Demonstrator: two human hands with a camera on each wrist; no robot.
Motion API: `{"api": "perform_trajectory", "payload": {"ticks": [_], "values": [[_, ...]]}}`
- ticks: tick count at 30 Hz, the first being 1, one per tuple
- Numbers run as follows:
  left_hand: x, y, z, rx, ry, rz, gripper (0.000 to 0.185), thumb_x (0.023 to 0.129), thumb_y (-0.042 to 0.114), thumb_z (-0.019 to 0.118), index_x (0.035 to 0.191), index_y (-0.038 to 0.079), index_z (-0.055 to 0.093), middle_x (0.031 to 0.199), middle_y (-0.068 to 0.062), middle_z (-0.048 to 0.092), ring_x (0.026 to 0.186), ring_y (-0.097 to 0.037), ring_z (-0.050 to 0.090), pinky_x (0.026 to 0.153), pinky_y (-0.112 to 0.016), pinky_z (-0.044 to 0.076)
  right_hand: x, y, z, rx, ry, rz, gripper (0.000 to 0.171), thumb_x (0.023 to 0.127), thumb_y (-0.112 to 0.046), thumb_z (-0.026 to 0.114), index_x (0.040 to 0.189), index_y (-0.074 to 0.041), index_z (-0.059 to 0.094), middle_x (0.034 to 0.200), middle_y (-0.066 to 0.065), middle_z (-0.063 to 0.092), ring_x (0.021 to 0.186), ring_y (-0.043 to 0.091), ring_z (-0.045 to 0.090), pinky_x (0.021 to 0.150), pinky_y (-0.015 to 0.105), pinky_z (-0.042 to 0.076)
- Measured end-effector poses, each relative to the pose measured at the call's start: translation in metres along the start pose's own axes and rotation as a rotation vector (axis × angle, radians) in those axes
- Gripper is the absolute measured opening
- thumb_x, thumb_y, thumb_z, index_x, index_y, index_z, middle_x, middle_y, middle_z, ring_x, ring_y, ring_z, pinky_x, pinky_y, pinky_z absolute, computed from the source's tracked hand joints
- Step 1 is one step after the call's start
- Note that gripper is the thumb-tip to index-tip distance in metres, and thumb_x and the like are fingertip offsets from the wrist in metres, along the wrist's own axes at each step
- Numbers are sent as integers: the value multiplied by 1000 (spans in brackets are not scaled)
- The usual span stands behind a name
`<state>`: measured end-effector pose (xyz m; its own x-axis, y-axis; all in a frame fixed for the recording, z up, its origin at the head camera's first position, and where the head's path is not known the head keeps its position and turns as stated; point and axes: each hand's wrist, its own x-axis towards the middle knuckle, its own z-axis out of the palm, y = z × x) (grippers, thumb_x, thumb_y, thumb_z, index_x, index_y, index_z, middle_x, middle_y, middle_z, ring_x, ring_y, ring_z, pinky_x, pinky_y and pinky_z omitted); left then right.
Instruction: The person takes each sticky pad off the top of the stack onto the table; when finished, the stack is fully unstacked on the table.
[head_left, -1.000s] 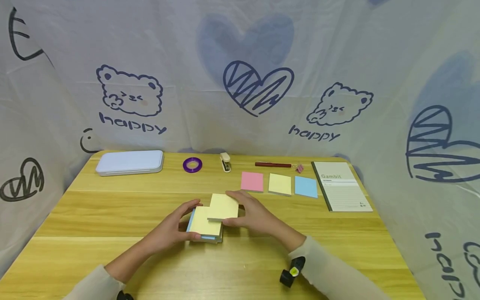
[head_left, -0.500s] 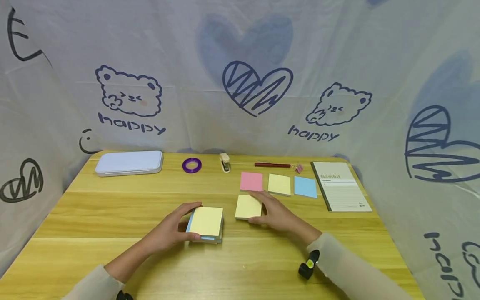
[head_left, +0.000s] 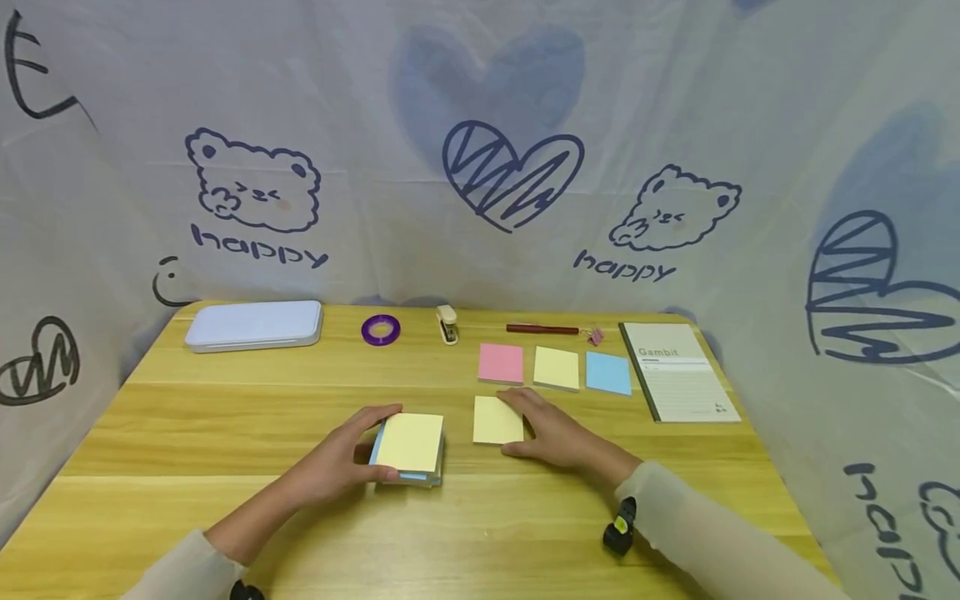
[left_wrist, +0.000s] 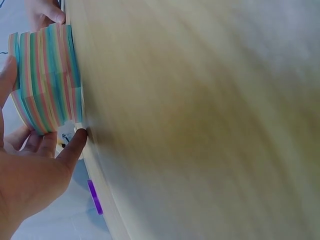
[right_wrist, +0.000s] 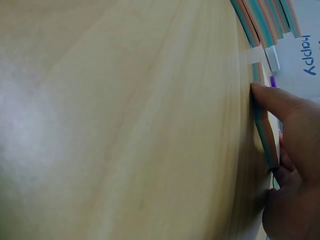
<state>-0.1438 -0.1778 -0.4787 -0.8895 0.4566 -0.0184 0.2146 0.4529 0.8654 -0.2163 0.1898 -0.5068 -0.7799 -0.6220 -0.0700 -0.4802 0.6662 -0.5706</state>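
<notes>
My left hand [head_left: 341, 458] grips the side of a tall stack of sticky note pads [head_left: 409, 443], thumb in front and fingers behind. A yellow pad tops this stack. In the left wrist view the stack's [left_wrist: 47, 75] striped, many-coloured edges show, its layers slightly out of line. To its right, a single yellow sticky note pad [head_left: 497, 421] lies on the table. My right hand [head_left: 558, 429] holds that pad between the thumb at its near edge and the fingers at its far edge. The right wrist view shows the pad's [right_wrist: 266, 132] coloured edge low against the table.
Behind the right hand lie a pink pad [head_left: 501, 363], a yellow pad [head_left: 557, 368] and a blue pad [head_left: 608, 372] in a row. A notebook [head_left: 678, 372], dark red pen [head_left: 542, 329], pink clip [head_left: 595, 336], small stapler [head_left: 447, 325], purple tape roll [head_left: 381, 330] and white case [head_left: 255, 325] stand farther back.
My right hand has carried the yellow pad off the top of the stack, rightward and down to the table. The left hand has kept its hold on the stack.
</notes>
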Motion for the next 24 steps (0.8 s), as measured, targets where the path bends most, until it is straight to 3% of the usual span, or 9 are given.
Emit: {"api": "perform_trajectory", "payload": {"ticks": [11,18,24], "values": [[0,-7,-3,-155,-90,-9,92,89,20,82,161,6,26,159,-26,33,147,-56,28,117,-64,33,-1,2,2,23,2,7,88,94,-44,76,164,-19,29,166,7,30,152,31,33,121,55,34],[1,-11,-4,-177,-144,0,95,91,21,80,163,7,19,157,-27,36,148,-54,29,117,-61,35,-4,0,0,63,18,-6,90,92,-43,79,163,-14,32,166,10,30,153,35,30,121,60,32],[2,-10,-4,-175,-153,4,95,92,21,79,163,7,18,156,-27,37,148,-53,30,117,-61,35,-5,-4,-5,53,42,-35,91,90,-41,81,162,-13,33,168,11,28,154,34,28,123,58,28]]}}
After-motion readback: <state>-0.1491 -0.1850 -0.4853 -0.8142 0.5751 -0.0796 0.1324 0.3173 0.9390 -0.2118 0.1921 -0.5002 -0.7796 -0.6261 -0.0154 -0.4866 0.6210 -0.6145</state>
